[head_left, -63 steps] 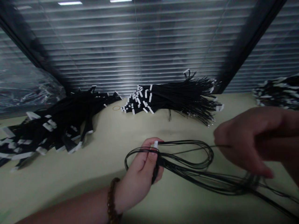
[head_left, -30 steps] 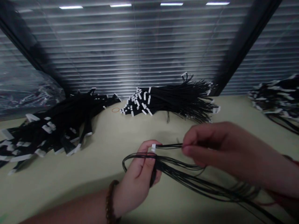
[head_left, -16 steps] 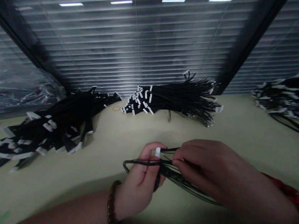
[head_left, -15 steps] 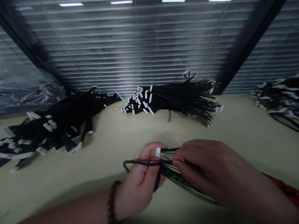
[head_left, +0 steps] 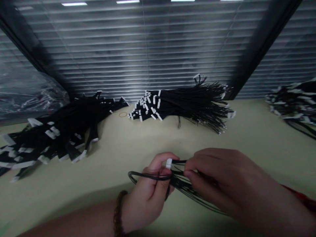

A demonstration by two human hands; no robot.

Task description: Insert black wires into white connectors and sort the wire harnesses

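Note:
My left hand point(head_left: 150, 191) is closed around a white connector point(head_left: 169, 163), pinched between thumb and forefinger, with black wires running out of it to the right. A loop of black wire point(head_left: 138, 174) bends back over the left thumb. Just right of the connector, my right hand point(head_left: 217, 181) pinches one or more thin black wires between thumb and forefinger; its other fingers are curled and partly hidden. More black wires point(head_left: 195, 194) trail below the right hand toward the lower right.
Behind the hands lies a bundle of black wires point(head_left: 185, 102) with white connectors. Another wire pile point(head_left: 71, 121) is on the left, and a third point(head_left: 296, 102) at the right edge. A rubber band point(head_left: 122, 114), clear plastic bag point(head_left: 29, 89) and window blinds point(head_left: 138, 49) are also in view.
Both hands and the connector have shifted slightly down and right. The fingers keep their hold, and the wire loop over the left thumb sits a little lower.

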